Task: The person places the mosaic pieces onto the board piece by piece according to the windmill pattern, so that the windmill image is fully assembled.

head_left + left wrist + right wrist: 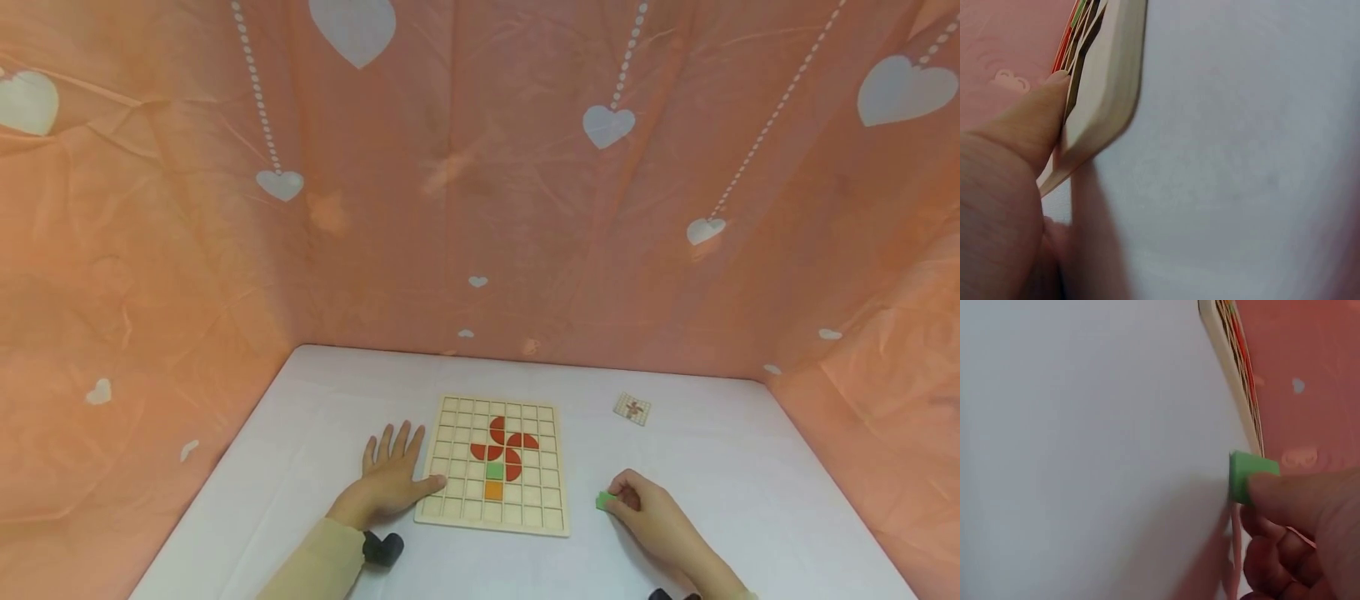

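Note:
A wooden grid board lies on the white table. Near its middle are red curved pieces in a pinwheel shape, with a green square below them and an orange square under that. My left hand rests at the board's left edge, fingers spread on the table; its thumb lies over the rim, also seen in the left wrist view. To the right of the board, my right hand pinches a green square tile between thumb and curled fingers, low over the table.
A small pattern card with a red pinwheel picture lies on the table right of the board. Orange cloth printed with white hearts stands behind the table and along both sides. Dark wrist straps show on both arms.

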{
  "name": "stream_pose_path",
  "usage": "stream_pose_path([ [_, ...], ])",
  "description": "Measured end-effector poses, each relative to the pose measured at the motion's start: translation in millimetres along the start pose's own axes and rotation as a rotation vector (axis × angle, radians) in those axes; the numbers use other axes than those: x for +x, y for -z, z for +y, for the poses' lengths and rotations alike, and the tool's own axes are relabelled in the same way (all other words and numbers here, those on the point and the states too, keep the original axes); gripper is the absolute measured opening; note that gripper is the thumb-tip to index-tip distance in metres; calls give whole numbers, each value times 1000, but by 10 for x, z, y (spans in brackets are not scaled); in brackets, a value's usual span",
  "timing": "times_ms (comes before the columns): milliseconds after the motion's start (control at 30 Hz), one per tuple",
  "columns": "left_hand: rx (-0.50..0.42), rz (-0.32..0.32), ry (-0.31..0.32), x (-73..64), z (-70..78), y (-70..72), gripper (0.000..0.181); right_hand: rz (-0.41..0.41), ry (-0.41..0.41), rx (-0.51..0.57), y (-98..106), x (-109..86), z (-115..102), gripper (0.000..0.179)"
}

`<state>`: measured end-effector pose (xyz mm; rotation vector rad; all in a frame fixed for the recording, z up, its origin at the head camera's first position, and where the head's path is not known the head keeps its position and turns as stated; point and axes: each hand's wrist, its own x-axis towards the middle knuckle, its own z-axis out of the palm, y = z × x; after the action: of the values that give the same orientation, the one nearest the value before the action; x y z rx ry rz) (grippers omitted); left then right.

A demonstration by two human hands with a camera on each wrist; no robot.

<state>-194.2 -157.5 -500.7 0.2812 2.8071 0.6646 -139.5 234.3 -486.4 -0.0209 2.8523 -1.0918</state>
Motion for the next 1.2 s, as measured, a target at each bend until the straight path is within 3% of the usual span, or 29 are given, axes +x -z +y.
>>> stream_pose_path([
  [167, 2, -1, 5, -9, 7, 11, 102, 10, 31, 68, -214, 110, -254, 10],
  [400, 2, -9, 14, -6, 3, 23, 101, -100, 226, 145, -577, 142, -662, 11],
  [533, 3, -17, 18, -17, -11, 21, 101, -145, 285, 140, -777, 152, -815, 9],
  [733, 4, -18, 18, -38, -23, 14, 101, -157, 306, 103, -937, 167, -900, 8],
  [1200, -22, -16, 4, -69, -47, -7, 100, -143, 360, 3, -1025, 112, -918, 11],
])
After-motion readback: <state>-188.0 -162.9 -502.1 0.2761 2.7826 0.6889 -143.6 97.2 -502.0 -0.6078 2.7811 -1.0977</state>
